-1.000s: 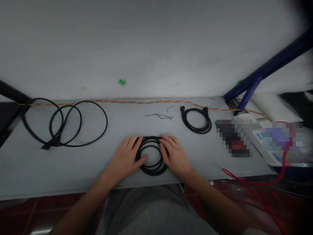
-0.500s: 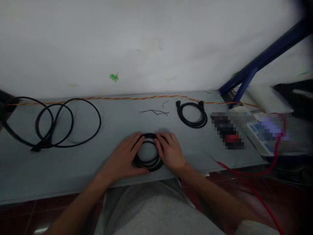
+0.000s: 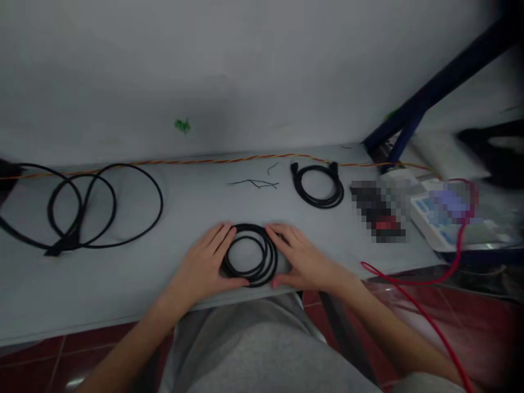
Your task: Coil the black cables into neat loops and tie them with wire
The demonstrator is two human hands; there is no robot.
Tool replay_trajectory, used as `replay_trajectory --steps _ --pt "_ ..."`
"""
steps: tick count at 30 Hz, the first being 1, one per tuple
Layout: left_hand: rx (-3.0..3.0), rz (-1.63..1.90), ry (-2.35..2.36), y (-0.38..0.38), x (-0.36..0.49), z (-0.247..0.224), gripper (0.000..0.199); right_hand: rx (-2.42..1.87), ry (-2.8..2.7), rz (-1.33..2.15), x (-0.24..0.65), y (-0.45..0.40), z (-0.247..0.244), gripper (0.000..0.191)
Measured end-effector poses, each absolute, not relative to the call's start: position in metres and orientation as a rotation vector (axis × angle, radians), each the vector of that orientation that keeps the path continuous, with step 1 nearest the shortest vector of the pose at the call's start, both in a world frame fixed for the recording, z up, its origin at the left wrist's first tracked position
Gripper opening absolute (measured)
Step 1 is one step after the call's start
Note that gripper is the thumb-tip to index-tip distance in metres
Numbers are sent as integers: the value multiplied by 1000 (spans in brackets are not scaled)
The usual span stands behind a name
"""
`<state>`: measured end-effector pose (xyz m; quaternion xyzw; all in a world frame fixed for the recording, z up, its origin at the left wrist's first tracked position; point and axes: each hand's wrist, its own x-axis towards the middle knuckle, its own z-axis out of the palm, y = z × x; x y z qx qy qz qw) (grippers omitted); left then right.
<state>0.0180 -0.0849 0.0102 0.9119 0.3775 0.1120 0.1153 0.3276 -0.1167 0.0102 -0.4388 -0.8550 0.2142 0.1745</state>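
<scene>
A coiled black cable lies flat on the grey table near its front edge. Around the coil's left side curves my left hand, its thumb along the bottom and its fingertips at the top left. My right hand is at the coil's right side, thumb and fingers spread apart, fingertips touching the upper right of the loops. Part of the coil's left side is hidden under my left fingers.
Another black coil with two plugs lies behind to the right. A loosely looped black cable is at the left. Thin black ties, a twisted red-yellow wire, a red cord and a blue metal frame are around.
My right hand has opened out, its thumb now apart from the fingers at the coil's lower right. More of the coil's right side shows. The view has shifted slightly.
</scene>
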Motion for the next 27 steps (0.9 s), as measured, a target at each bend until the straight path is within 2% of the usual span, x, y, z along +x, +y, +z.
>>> replay_trajectory --steps 2,7,13,22,27 --pt "2684 320 1065 -85 17 10 114 -1265 -2414 612 325 -117 11 113" --pt "2754 276 986 -88 14 12 85 -1343 -2380 539 317 -121 11 102" --pt "2817 324 970 -90 13 9 86 -1382 -2278 464 315 -136 0 88" --pt "2846 535 1010 -97 16 8 58 -1331 -2093 310 315 -141 -15 74" --pt "2742 573 1040 -98 25 10 47 -1265 -2173 352 317 -132 -13 76"
